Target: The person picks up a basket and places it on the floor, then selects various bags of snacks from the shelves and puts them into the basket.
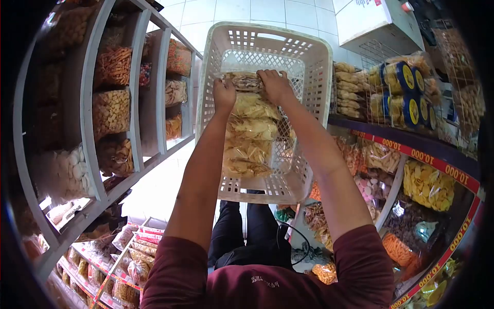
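A whitish plastic basket [320, 56] with slotted walls lies ahead of me. Inside it, clear bags of pale yellow chips [249, 139] form a row along the left side. At the far end of that row is a clear bag of darker brown snacks [243, 81]. My left hand [224, 96] is closed at this bag's left edge, its thumb pointing up. On the opposite edge, the fingers of my right hand [277, 86] curl over the bag. The undersides of both hands are hidden.
Grey shelves [87, 103] with bagged snacks stand on the left. To the right, a counter with a red price strip [411, 151] holds more bags and blue-lidded jars [404, 77]. A white box [378, 26] is at the back right.
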Tool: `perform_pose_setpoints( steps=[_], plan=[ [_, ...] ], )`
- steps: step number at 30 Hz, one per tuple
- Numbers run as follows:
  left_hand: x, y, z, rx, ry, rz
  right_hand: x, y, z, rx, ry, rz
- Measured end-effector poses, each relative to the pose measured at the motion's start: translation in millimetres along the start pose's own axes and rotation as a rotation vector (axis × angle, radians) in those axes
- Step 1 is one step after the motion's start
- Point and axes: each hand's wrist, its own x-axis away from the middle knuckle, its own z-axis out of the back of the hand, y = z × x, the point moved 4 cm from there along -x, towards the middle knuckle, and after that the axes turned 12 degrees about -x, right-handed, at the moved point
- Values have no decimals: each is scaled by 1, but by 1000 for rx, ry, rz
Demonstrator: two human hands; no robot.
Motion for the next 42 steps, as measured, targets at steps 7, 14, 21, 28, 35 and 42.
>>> perform_pose_setpoints(
  steps=[7, 14, 21, 28, 35, 42],
  plan=[
    [0, -24, -14, -5, -87, 160, -14, 5, -31, -46, 40, -28],
    [9, -13, 5, -6, -73, 83, 6, -10, -11, -28, -4, -80],
    [14, 50, 46, -112, -283, 121, 53, -38, 42, -131, 115, -152],
    [57, 191, 116, -154, -207, -91, 139, -79, 170, -59, 307, -179],
    [173, 431, 190, 244, -5, -839, 310, -121, 356, 64, 805, -190],
    [414, 561, 321, 553, -116, -1349, 534, -158, 470, 332, 1253, -234]
  ],
)
